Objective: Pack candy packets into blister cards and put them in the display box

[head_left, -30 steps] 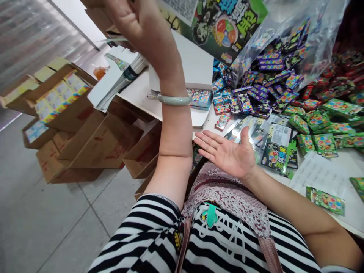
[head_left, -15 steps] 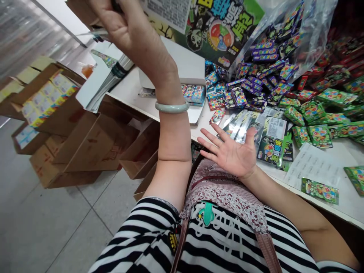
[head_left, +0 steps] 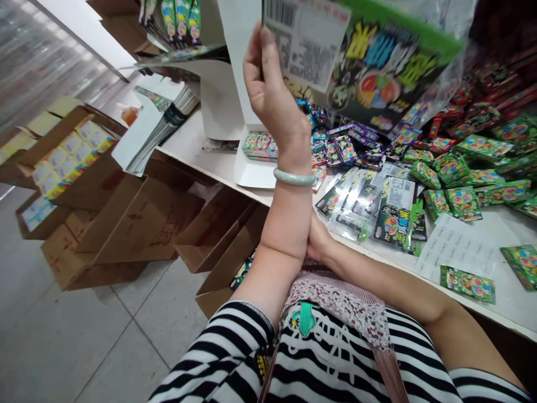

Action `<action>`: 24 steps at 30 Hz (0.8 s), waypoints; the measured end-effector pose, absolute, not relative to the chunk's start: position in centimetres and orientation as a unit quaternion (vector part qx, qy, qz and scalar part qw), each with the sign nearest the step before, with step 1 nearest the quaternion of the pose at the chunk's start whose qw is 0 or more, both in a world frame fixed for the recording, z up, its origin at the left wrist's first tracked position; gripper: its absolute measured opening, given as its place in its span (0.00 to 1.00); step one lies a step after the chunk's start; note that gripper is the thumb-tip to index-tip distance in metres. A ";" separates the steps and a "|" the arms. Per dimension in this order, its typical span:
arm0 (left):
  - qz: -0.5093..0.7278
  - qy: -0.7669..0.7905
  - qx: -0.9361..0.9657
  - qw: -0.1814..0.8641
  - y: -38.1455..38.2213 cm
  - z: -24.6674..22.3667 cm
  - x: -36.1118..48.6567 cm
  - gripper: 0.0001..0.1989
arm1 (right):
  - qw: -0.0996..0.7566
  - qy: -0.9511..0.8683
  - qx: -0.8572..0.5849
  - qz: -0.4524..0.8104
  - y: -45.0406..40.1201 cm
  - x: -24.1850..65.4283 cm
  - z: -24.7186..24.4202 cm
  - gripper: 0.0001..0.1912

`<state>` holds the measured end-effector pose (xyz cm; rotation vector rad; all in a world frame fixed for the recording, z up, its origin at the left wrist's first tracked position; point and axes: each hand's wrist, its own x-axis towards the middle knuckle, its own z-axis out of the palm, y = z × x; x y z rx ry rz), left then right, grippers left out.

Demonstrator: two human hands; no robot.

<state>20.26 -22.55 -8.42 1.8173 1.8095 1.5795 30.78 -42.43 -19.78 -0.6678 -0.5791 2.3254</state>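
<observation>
My left hand [head_left: 274, 84], a pale green bangle on its wrist, is raised at the top middle. Its thumb and fingers are closed on the left edge of a green and black printed candy pouch [head_left: 373, 73] with a barcode label, partly cut off above. Below, my right hand [head_left: 321, 238] is behind my left forearm near the table edge, its fingers hidden. Beyond the left wrist stands an open white carton [head_left: 222, 106] with small candy boxes [head_left: 258, 143] inside. Similar flat pouches [head_left: 394, 215] lie on the table to the right.
Heaps of small purple boxes [head_left: 363, 140], red boxes [head_left: 478, 120] and green boxes [head_left: 464, 201] cover the table's right side, beside a printed sheet [head_left: 457, 246]. A stack of folded cartons [head_left: 161, 126] overhangs the left table edge. Cardboard boxes [head_left: 130, 224] stand on the floor.
My left hand has moved right and slightly down, and the pouch has shifted right with it. My right hand, spread open before, has gone behind my left forearm.
</observation>
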 end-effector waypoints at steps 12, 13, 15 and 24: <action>0.783 0.435 0.234 0.379 -30.2 -19.6 23.6 0.14 | 0.652 -0.434 -0.452 0.427 -39.2 47.9 -19.4 0.28; 0.775 0.434 0.231 0.398 -30.6 -20.3 24.2 0.15 | 0.655 -0.432 -0.462 0.414 -38.8 48.0 -19.6 0.32; 0.750 0.438 0.237 0.435 -31.3 -21.2 25.5 0.17 | 0.633 -0.413 -0.479 0.446 -38.7 47.7 -20.6 0.31; 0.622 0.467 0.299 0.553 -36.7 -24.1 25.8 0.21 | 0.631 -0.201 -0.484 0.573 -43.5 49.0 -22.8 0.09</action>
